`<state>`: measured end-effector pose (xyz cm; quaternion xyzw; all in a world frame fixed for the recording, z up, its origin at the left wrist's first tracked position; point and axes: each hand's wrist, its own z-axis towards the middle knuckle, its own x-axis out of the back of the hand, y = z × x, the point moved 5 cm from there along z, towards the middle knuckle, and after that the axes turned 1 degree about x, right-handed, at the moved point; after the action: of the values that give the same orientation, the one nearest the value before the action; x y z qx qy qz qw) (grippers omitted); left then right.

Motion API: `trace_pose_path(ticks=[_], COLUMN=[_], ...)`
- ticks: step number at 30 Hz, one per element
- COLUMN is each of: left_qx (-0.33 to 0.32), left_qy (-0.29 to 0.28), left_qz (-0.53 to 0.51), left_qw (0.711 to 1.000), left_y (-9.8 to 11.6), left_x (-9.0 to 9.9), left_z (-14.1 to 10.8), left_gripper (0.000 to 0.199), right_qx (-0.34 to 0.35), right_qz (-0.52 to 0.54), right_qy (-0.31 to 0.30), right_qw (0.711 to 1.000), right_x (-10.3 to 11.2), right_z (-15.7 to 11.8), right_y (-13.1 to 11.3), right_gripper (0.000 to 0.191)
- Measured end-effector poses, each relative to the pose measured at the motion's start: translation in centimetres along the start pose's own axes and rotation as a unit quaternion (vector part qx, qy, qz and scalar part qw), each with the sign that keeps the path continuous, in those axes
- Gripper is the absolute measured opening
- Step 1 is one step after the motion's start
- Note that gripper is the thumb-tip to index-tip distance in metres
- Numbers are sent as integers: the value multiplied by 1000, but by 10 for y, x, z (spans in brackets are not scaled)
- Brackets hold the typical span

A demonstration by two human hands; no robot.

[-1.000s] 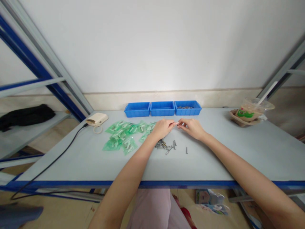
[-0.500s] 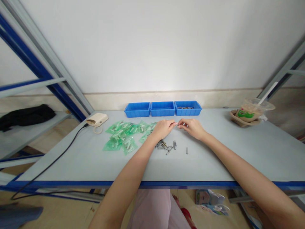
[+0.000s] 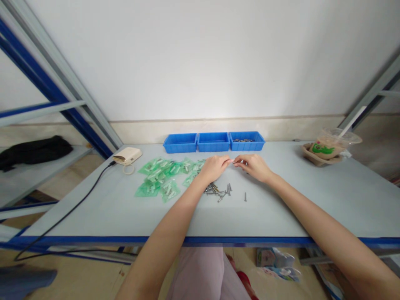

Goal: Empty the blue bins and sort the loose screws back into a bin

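Note:
My left hand (image 3: 215,168) and my right hand (image 3: 253,166) meet fingertip to fingertip above the table, both pinched on a small object between them that is too small to name. Under and beside my left wrist lies a pile of metal screws (image 3: 212,190), partly hidden by the hand. One screw (image 3: 245,196) lies alone to the right of the pile. Green plastic bags (image 3: 158,177) with small light parts inside are spread left of my left hand. Behind the hands, the right blue bin (image 3: 246,146) of the row holds some metal pieces.
The middle blue bin (image 3: 213,146) and left blue bin (image 3: 180,148) stand against the wall. A cream device (image 3: 127,155) with a black cable (image 3: 84,198) is at the left. A drink cup (image 3: 326,146) sits in a cardboard holder (image 3: 318,160) at the right.
Both hands keep almost the same place, with only a slight shift of the fingers around the small object. The things on the table lie as before.

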<state>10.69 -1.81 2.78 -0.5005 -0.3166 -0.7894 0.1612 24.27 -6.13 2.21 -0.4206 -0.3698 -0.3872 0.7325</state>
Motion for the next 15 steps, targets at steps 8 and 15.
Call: trace_pose_path(ticks=[8,15], left_qx=[-3,4], left_qy=[-10,-8], left_qz=[4,-4], left_qw=[1000,1000], left_y=[-1,-1], left_x=[0,0], left_z=[0,-1], left_gripper=[30,36], right_qx=[3,-1], right_qz=[11,8], right_qy=[-2,-4], right_qw=[1000,1000], right_x=[1,2], right_z=[0,0], right_y=[-1,1], right_gripper=[22,20])
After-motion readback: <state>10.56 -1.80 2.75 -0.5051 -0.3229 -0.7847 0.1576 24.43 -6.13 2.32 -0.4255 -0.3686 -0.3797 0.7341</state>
